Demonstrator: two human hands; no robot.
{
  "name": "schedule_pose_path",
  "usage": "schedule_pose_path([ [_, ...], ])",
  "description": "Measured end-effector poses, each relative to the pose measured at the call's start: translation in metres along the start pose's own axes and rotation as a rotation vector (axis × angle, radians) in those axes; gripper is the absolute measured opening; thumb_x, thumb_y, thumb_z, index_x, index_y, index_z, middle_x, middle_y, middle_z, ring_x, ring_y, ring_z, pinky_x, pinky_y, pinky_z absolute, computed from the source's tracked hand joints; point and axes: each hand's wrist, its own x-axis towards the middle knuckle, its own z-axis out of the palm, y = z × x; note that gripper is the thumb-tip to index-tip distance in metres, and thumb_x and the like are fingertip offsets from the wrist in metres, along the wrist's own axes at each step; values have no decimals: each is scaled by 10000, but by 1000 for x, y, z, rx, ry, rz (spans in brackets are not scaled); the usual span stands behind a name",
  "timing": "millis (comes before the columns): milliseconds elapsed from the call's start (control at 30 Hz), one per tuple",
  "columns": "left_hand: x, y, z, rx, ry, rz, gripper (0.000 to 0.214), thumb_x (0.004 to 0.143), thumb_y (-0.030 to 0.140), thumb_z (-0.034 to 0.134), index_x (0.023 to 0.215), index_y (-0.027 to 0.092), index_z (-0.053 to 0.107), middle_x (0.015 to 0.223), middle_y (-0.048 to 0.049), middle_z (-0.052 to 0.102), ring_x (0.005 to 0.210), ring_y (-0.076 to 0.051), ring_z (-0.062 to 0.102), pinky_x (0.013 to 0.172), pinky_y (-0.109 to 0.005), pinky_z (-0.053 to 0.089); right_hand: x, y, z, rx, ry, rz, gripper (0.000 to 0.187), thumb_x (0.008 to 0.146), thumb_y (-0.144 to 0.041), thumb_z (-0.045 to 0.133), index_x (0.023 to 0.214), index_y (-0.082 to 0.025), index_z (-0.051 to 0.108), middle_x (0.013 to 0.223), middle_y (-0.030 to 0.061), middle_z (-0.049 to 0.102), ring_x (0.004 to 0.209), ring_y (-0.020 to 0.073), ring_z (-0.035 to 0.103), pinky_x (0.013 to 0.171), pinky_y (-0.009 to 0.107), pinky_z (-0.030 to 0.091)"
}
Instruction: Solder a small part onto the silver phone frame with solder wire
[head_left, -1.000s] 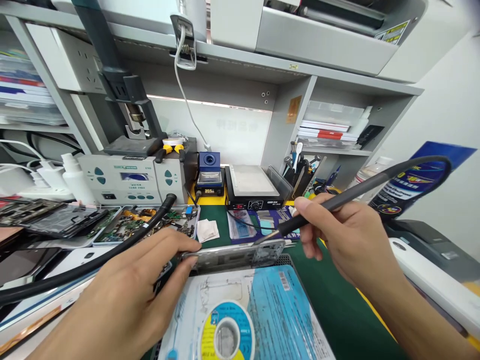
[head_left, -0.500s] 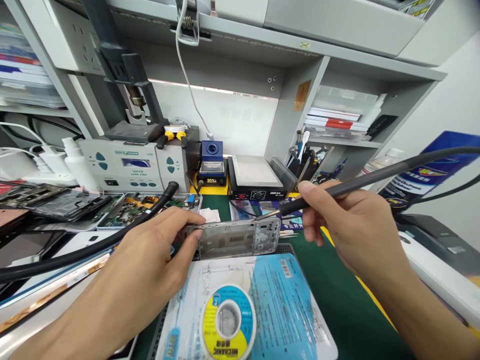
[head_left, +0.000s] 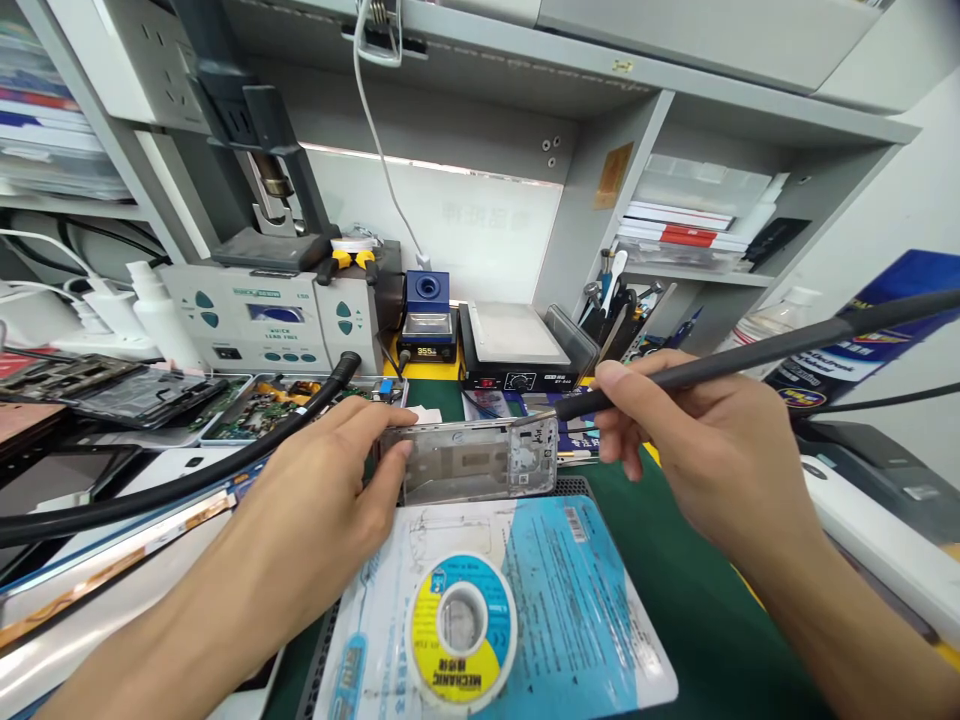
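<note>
Phone frame (head_left: 472,462) on edge at far side of blue-white pack (head_left: 577,600), pinched by my left hand (head_left: 330,490); right hand (head_left: 697,430) grips black-handled tool (head_left: 727,360), tip at frame's top edge. Inside looks stripped; edge work looks unfinished, can't tell how much remains.

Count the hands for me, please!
2: the left hand holds the left end of the phone frame; the right hand holds a black-handled tool at the frame's top edge. No others show.

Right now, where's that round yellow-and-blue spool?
In the head view, the spool lies near the bottom, just left of centre, on the blue-and-white package, below the phone frame.
</note>
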Motion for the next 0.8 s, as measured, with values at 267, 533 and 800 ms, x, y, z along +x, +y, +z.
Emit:
schedule_pose_path([
  [267,-5,-7,1,-49,-4,106,232,1059,411,543,1077,286,736,1008,-25,754,906,-270,751,802,-412,589,0,2,-5,153,85,59,330,918,-455,890,708,-222,787,592,7,719,474,151,637,365,217,474],
  [533,-13,-5,-5,46,124,458,144,1104,215,535,1158,240,666,1136,-44,699,1012,-202,730,909,-338,574,1,-3,-10,283,94,111,324,922,-400,868,670,-221,772,554,-2,691,454,147,628,375,205,454],
  [800,-20,-13,0,102,165,562,167,1102,162,546,1211,230,654,1138,-68,701,1001,-235,718,918,-404,583,-8,-5,-13,326,11,42,257,928,-219,811,671,-226,789,536,-28,657,412,135,618,408,223,491],
])
